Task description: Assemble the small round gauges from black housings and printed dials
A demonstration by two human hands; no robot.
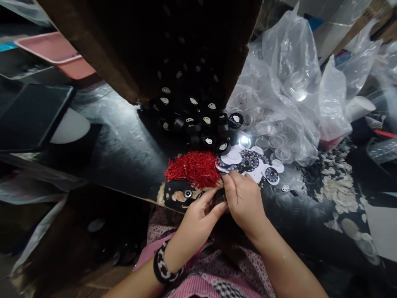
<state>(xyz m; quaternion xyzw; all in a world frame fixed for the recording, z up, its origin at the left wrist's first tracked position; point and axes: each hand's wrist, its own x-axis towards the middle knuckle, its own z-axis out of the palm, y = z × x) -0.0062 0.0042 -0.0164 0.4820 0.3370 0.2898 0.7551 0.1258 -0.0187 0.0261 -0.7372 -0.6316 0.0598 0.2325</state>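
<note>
Low in the centre, my left hand (200, 213) grips a small black round housing (220, 196) between thumb and fingers. Close against the housing's right side is my right hand (243, 200), with thumb and forefinger pinched together; whatever sits in that pinch is hidden. Just beyond my hands lies a heap of thin red plastic pointers (195, 167). To its right is a loose pile of printed dial discs (249, 160), some face up and others showing white backs. A small round metal-centred fitting (187, 193) sits on the worn table edge left of my hands.
Behind the piles a large cardboard box (245, 66) lies open, spilling black housings (208, 138). Clear plastic bags (291, 54) and transparent round covers (283, 154) fill the right. Flat pale metal pieces (339, 192) lie farther right. A pink basin (74, 66) stands back left.
</note>
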